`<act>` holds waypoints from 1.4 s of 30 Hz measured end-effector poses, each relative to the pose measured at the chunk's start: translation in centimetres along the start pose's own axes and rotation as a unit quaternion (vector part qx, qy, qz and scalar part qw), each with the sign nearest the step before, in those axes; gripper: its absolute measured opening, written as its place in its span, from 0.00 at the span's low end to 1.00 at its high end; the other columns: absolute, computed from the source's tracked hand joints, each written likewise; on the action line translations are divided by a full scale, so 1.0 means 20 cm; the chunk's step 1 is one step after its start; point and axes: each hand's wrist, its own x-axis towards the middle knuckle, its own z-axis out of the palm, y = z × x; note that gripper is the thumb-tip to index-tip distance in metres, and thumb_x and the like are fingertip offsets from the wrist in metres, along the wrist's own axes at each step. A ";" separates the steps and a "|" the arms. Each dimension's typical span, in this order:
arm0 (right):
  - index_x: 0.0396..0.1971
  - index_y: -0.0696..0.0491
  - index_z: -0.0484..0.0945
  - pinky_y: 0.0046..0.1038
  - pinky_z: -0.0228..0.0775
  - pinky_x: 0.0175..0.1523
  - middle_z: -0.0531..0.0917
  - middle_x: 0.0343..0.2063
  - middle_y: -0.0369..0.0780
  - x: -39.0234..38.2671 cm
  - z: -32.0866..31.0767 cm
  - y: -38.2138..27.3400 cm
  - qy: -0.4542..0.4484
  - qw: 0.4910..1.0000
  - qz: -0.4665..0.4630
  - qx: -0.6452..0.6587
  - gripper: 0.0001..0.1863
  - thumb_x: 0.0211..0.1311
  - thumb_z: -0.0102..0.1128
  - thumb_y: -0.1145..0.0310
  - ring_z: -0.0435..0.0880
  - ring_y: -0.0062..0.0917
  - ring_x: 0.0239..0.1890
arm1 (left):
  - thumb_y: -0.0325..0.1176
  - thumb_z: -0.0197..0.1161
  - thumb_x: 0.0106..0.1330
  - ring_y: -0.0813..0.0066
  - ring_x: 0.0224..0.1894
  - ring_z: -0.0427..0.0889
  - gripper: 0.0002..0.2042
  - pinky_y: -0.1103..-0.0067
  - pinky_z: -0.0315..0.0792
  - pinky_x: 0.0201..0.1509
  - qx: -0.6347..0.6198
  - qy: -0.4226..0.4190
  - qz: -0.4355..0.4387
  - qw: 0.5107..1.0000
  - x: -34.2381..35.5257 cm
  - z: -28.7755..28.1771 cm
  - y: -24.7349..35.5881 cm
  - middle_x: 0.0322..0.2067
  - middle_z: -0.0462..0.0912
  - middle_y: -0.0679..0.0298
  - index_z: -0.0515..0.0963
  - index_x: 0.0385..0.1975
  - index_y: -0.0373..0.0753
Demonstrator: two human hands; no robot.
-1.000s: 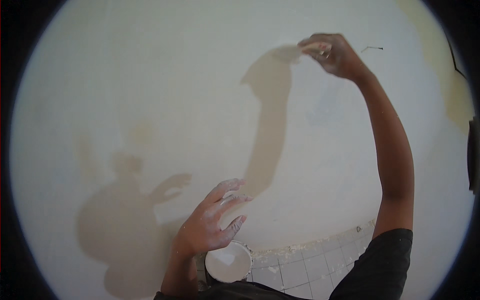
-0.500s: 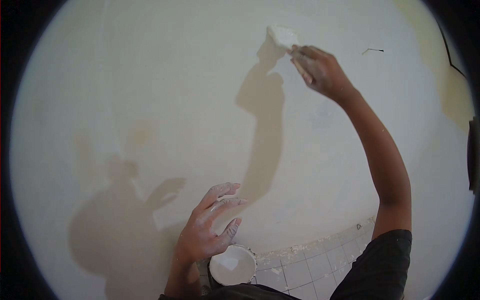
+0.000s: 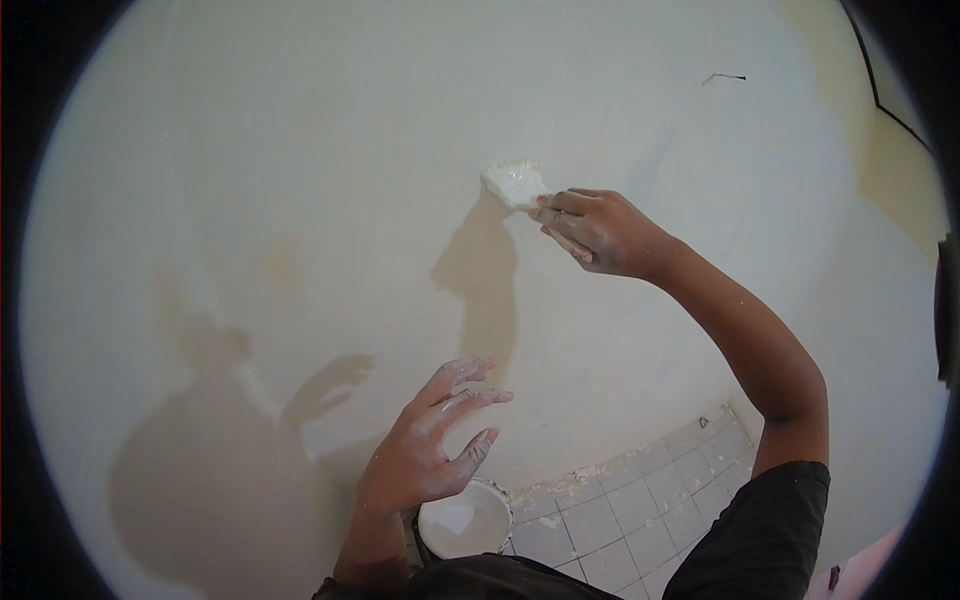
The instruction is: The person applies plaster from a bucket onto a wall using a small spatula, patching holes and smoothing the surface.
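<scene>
"So, seen from the head: holding what?"
"Clasping a paintbrush (image 3: 515, 187) in the right grip (image 3: 605, 230), against the pale wall (image 3: 330, 200)."
"And at left?"
"Holding the left grip (image 3: 425, 445) released, in front of a bucket (image 3: 508, 508)."

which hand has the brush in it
The right hand, raised higher up the wall: its fingers are closed around the white-coated brush, while the left hand is empty with fingers spread.

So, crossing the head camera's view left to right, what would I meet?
Large rounded brownish shadow, white-smeared left fingers, white-coated flat brush, white-smeared right fingers, thin bent dark-tipped piece, tall dark object.
</scene>
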 end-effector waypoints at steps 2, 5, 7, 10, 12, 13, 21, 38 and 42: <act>0.42 0.59 0.82 0.32 0.81 0.40 0.84 0.37 0.44 -0.01 -0.03 0.00 -0.033 0.998 0.021 0.047 0.13 0.56 0.64 0.78 0.85 0.34 0.35 | 0.22 0.67 0.52 0.55 0.61 0.74 0.19 0.64 0.68 0.63 -0.003 -0.002 -0.001 1.000 0.02 -0.01 0.02 0.55 0.75 0.52 0.81 0.46 0.39; 0.42 0.59 0.82 0.32 0.81 0.41 0.85 0.34 0.43 0.01 -0.12 0.03 -0.069 0.995 0.049 0.058 0.12 0.56 0.64 0.78 0.85 0.35 0.34 | 0.22 0.67 0.52 0.55 0.61 0.74 0.19 0.64 0.68 0.64 0.004 -0.004 -0.005 1.000 0.02 -0.03 0.03 0.56 0.75 0.53 0.81 0.46 0.40; 0.42 0.57 0.83 0.31 0.79 0.39 0.85 0.33 0.44 0.06 -0.20 0.06 -0.082 0.987 0.086 0.106 0.13 0.55 0.65 0.79 0.85 0.36 0.33 | 0.22 0.68 0.52 0.56 0.61 0.74 0.18 0.64 0.69 0.63 0.012 -0.005 -0.010 1.000 0.00 -0.02 0.02 0.56 0.75 0.53 0.81 0.46 0.40; 0.41 0.56 0.83 0.32 0.77 0.38 0.86 0.33 0.44 0.10 -0.30 0.21 -0.063 0.990 0.069 0.105 0.13 0.54 0.66 0.81 0.84 0.35 0.32 | 0.22 0.68 0.53 0.56 0.61 0.74 0.18 0.64 0.69 0.64 0.009 0.001 -0.019 1.000 -0.01 -0.01 0.01 0.56 0.75 0.54 0.82 0.46 0.41; 0.40 0.56 0.84 0.32 0.77 0.40 0.86 0.35 0.44 0.16 -0.37 0.32 -0.032 0.992 0.061 0.103 0.13 0.53 0.68 0.82 0.85 0.35 0.34 | 0.22 0.68 0.53 0.56 0.61 0.73 0.18 0.64 0.69 0.63 0.013 -0.004 -0.008 1.000 -0.01 -0.01 0.00 0.56 0.75 0.54 0.81 0.46 0.41; 0.40 0.56 0.84 0.31 0.78 0.41 0.86 0.36 0.43 0.20 -0.40 0.37 -0.007 0.997 0.045 0.069 0.13 0.54 0.68 0.81 0.85 0.35 0.36 | 0.22 0.68 0.53 0.56 0.61 0.73 0.18 0.64 0.69 0.63 0.014 -0.003 -0.007 1.000 -0.02 -0.01 -0.01 0.56 0.75 0.54 0.81 0.46 0.41; 0.38 0.60 0.84 0.28 0.81 0.39 0.87 0.35 0.45 0.42 -0.67 0.44 0.118 0.985 0.118 -0.049 0.07 0.60 0.64 0.78 0.86 0.32 0.33 | 0.22 0.68 0.54 0.55 0.61 0.73 0.18 0.65 0.68 0.64 -0.001 -0.021 -0.008 1.000 -0.03 -0.03 -0.07 0.56 0.75 0.53 0.81 0.46 0.41; 0.37 0.56 0.84 0.34 0.74 0.33 0.83 0.28 0.44 0.01 -0.15 0.06 -0.080 0.985 0.125 0.089 0.07 0.58 0.64 0.75 0.81 0.39 0.28 | 0.21 0.62 0.52 0.51 0.62 0.72 0.26 0.65 0.71 0.60 0.062 0.066 0.083 0.992 0.26 -0.21 -0.02 0.58 0.73 0.51 0.75 0.55 0.39; 0.38 0.56 0.84 0.31 0.77 0.38 0.86 0.33 0.42 0.10 -0.40 0.31 -0.029 0.990 0.120 0.061 0.10 0.56 0.66 0.80 0.85 0.33 0.33 | 0.20 0.62 0.51 0.51 0.66 0.67 0.25 0.64 0.70 0.61 0.104 0.055 0.118 0.986 0.39 -0.24 0.03 0.63 0.68 0.50 0.76 0.53 0.39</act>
